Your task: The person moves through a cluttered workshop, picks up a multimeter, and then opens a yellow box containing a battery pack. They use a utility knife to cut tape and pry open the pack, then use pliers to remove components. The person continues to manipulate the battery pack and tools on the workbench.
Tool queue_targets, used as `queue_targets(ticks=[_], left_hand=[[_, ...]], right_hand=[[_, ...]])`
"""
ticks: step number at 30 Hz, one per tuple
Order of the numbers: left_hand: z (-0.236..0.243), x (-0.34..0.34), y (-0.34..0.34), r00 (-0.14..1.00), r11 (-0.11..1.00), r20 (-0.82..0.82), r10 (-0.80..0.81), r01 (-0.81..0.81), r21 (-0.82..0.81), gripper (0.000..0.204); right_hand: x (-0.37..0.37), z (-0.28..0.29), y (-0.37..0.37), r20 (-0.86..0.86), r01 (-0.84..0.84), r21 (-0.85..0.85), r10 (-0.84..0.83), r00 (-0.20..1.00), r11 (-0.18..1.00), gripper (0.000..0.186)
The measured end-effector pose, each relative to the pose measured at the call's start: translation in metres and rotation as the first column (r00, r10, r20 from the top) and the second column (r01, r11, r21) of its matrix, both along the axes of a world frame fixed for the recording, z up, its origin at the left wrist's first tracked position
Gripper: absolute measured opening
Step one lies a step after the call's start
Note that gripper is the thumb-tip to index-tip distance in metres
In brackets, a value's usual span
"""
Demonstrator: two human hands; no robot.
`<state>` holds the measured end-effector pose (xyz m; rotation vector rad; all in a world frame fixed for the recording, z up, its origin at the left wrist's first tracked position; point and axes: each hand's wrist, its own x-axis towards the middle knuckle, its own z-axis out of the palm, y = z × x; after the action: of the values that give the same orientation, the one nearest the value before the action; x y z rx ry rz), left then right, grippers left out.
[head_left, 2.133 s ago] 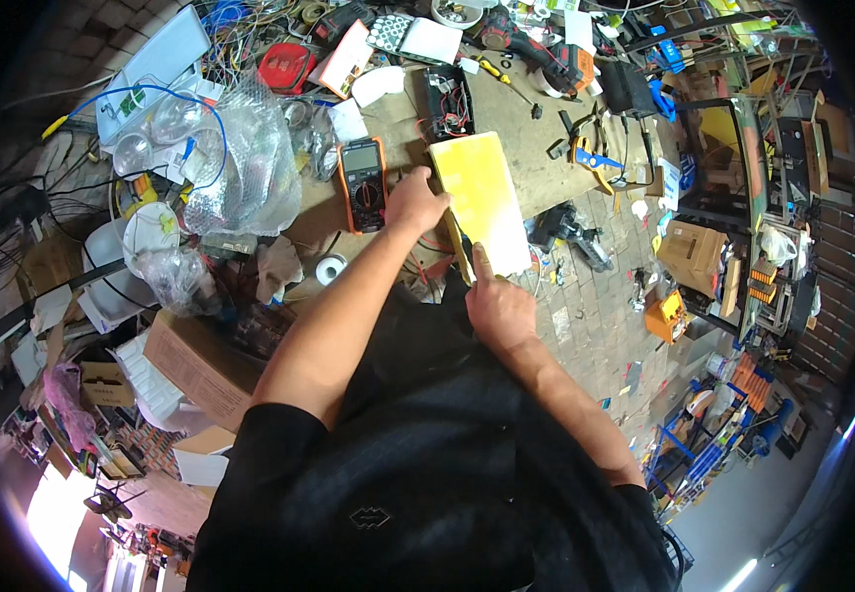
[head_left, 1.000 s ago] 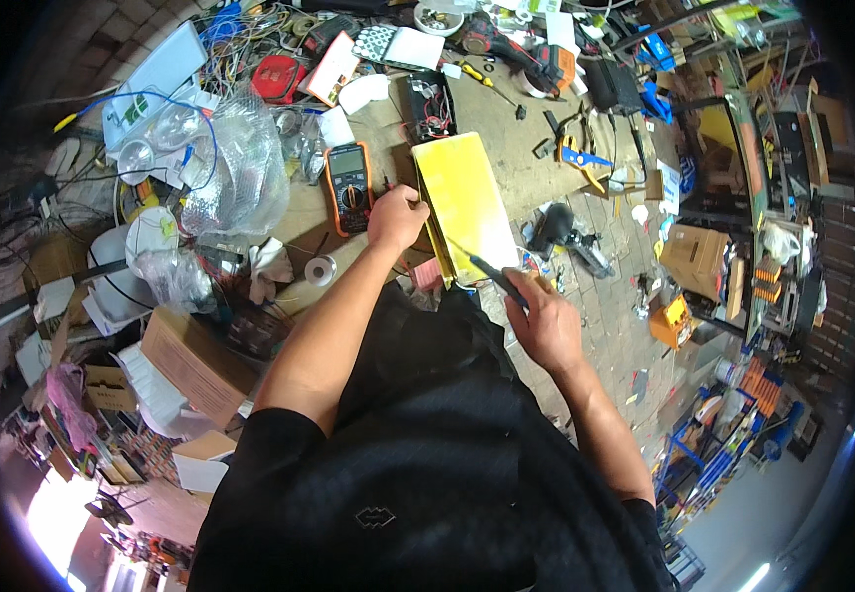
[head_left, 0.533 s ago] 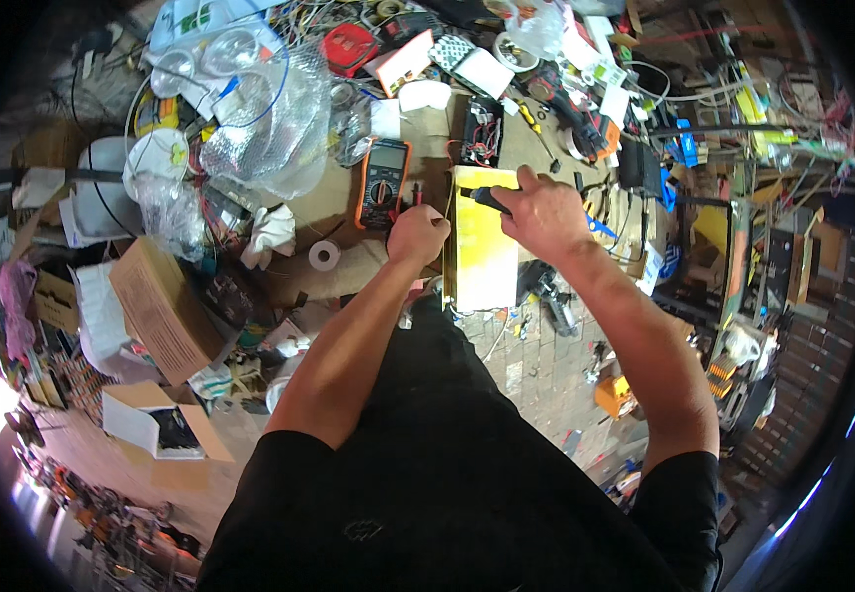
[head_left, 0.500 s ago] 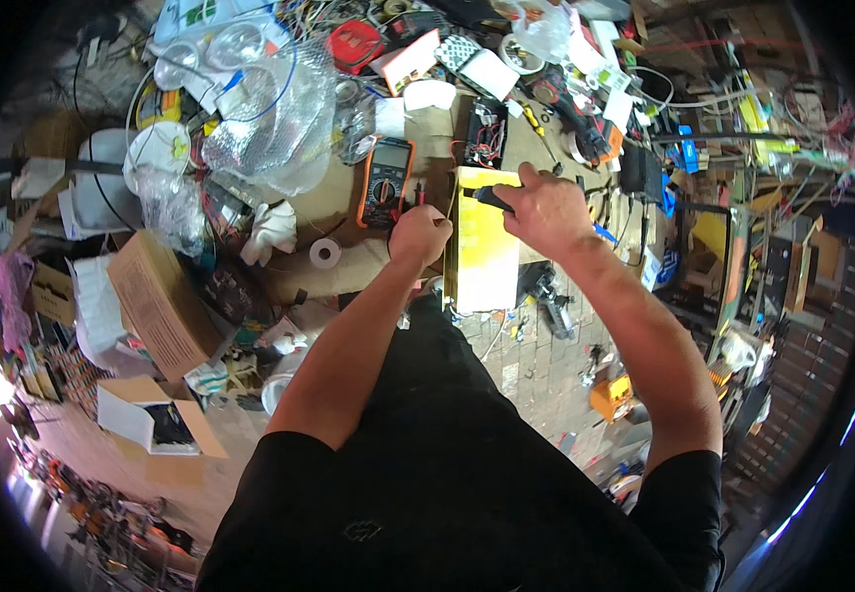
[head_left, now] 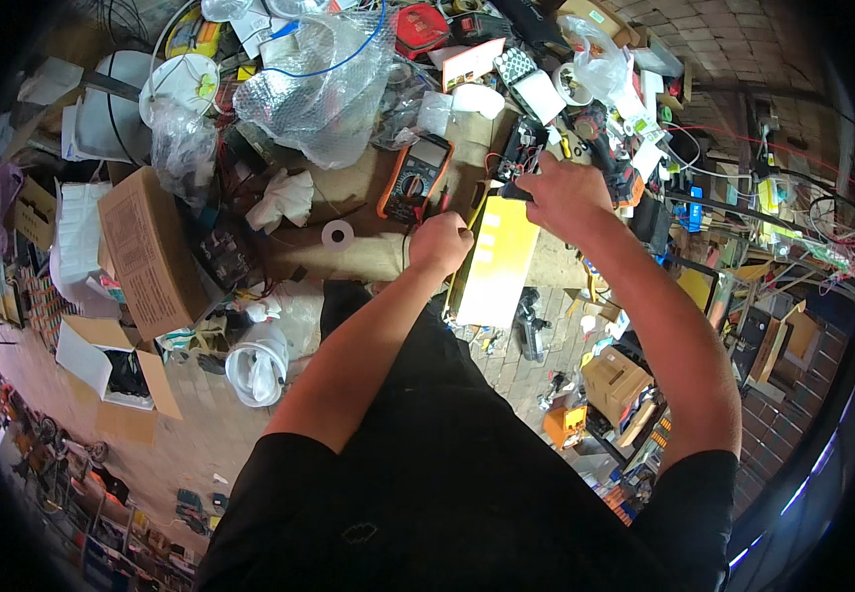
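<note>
A bright yellow slab [head_left: 494, 266] lies at the bench edge in the middle of the view. My left hand [head_left: 437, 244] is closed at its left edge, gripping there with fingertips partly hidden. My right hand [head_left: 570, 197] is over the slab's far end, closed on a dark, slim tool [head_left: 516, 190] whose tip is hard to make out. An orange-and-black multimeter [head_left: 412, 180] lies just left of the slab, with probe leads near my left hand. An open black case with wires [head_left: 518, 148] sits beyond the slab.
The bench [head_left: 348, 255] carries bubble wrap [head_left: 314, 99], a tape roll [head_left: 337, 235], power tools [head_left: 605, 148] and clutter. A cardboard box [head_left: 151, 252], a smaller open box [head_left: 116, 370] and a white bucket [head_left: 255, 365] stand left. More boxes [head_left: 615, 380] sit below right.
The view has shifted, so bench items sit further right. My right hand, earlier low on the slab with the tool, moved to its far end. My left hand stays at the left edge.
</note>
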<state>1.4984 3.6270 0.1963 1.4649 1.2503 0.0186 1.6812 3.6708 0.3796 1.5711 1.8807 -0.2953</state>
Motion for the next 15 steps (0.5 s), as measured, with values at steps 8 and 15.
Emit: queue_targets(ticks=[8, 15], left_hand=[[-0.003, -0.002, -0.001, 0.999, 0.999, -0.039, 0.021, -0.02, 0.046, 0.024], [0.003, 0.0, 0.001, 0.998, 0.999, -0.059, -0.003, 0.006, 0.043, 0.023]], right_hand=[[0.007, 0.002, 0.06, 0.129, -0.012, 0.033, 0.008, 0.992, 0.999, 0.028], [0.031, 0.033, 0.043, -0.559, 0.413, 0.229, -0.228, 0.797, 0.881, 0.036]])
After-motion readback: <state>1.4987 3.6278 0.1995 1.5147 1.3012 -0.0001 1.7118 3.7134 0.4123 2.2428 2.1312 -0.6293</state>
